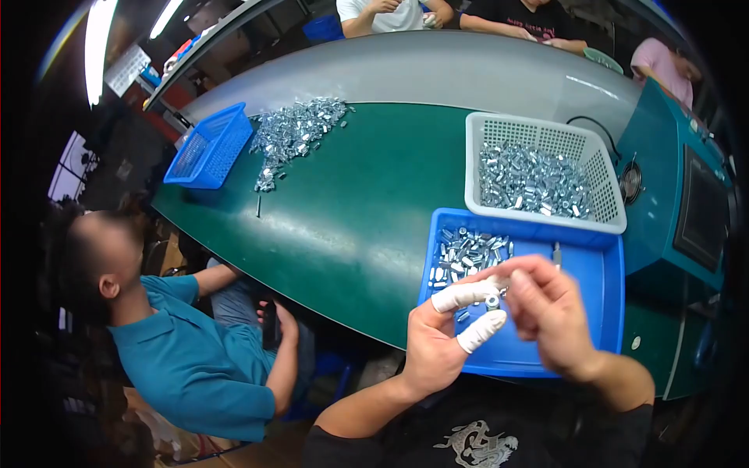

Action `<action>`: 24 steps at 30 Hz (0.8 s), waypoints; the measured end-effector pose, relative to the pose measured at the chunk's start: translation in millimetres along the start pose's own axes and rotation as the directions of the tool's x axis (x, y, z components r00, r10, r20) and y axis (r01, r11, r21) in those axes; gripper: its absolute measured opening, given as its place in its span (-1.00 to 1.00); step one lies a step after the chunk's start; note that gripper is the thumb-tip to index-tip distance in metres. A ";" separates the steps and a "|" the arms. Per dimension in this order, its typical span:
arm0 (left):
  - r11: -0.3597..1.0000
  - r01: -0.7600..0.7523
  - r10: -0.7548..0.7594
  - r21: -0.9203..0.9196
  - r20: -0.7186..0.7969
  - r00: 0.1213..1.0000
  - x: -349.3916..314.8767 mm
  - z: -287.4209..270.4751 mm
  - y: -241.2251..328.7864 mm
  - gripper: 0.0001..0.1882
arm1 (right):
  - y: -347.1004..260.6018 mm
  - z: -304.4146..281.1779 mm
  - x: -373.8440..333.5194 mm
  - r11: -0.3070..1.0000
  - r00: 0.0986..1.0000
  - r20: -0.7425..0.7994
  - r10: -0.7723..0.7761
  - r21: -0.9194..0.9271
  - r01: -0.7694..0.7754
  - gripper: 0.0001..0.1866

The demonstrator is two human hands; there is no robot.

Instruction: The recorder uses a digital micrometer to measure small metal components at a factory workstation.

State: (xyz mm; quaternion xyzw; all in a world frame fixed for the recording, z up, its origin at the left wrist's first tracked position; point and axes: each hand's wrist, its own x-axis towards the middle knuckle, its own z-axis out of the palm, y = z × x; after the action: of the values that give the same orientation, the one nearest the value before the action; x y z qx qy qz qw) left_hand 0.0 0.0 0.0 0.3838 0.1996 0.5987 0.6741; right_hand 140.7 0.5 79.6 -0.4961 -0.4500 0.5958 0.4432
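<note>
My left hand point(437, 335) has white tape or cots wrapped around its thumb and forefinger. Between those two fingertips it pinches a small silvery metal sleeve point(492, 302), its round end with a hole facing up. Close beside it, my right hand point(551, 316) is curled and a little blurred, thumb and fingers drawn together near the sleeve; what they hold is too small to make out. Both hands are over a shallow blue tray point(581, 327). Loose metal sleeves point(468, 253) lie in the tray's far left part, partly behind my fingers.
A pale perforated basket point(612, 210) full of metal parts overlaps the tray's far edge. At the far left of the green table point(374, 187), a blue basket point(211, 148) stands beside a heap of parts point(300, 129). A teal machine point(663, 187) stands right; a seated person point(195, 351) is left.
</note>
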 end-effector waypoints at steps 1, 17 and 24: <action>0.992 -0.075 0.076 0.102 0.002 0.997 1.1 4.1 4.0 -0.71 | -5.6 -7.8 2.8 0.992 0.995 -0.042 -0.087 -0.095 0.083 -0.80; 0.821 -0.125 0.153 0.557 -0.003 0.988 -24.0 -60.2 60.1 -0.69 | 21.6 3.4 -28.6 0.159 0.544 0.371 -0.753 -0.699 0.697 -0.56; 0.832 -0.184 0.235 0.523 -0.032 0.971 -20.8 -47.5 73.2 -0.75 | 7.9 12.7 -21.2 -0.053 0.392 0.519 -0.759 -0.651 0.758 -0.53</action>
State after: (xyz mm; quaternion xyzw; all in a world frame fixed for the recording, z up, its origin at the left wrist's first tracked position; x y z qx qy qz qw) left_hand -86.7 -7.6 21.7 0.5413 0.3413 0.6108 0.4663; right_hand 129.9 -23.0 77.3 -0.3030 -0.8639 -0.0472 0.3995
